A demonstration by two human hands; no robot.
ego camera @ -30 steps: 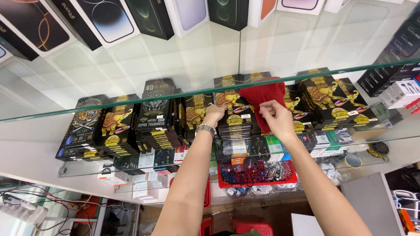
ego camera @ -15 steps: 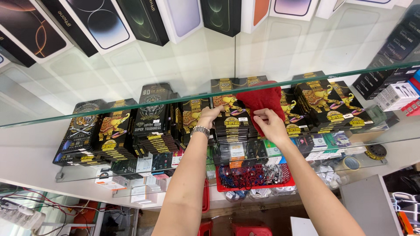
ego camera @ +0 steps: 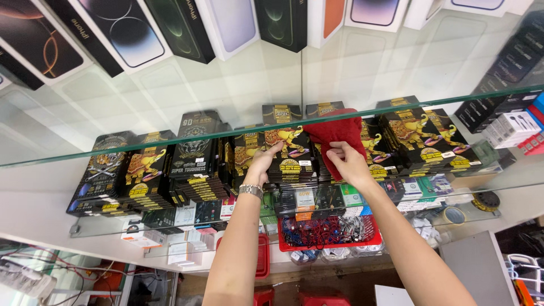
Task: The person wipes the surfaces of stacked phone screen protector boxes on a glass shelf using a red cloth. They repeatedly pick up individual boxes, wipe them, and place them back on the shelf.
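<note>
Hands at a stack of black packs, red cloth in use.

The left hand (ego camera: 265, 164) has its fingers closed on the near edge of a black pack (ego camera: 288, 153) atop a stack on the glass shelf (ego camera: 68, 195). The right hand (ego camera: 347, 161), at 3 o'clock of it, is clamped on a red cloth (ego camera: 334, 131) bunched against the packs at its 12 o'clock. Wiping looks to be mid-row, perhaps: stacks at 9 o'clock and 3 o'clock lie untouched, though dust cannot be judged here. A red basket (ego camera: 334, 242) sits below at 6 o'clock.
</note>
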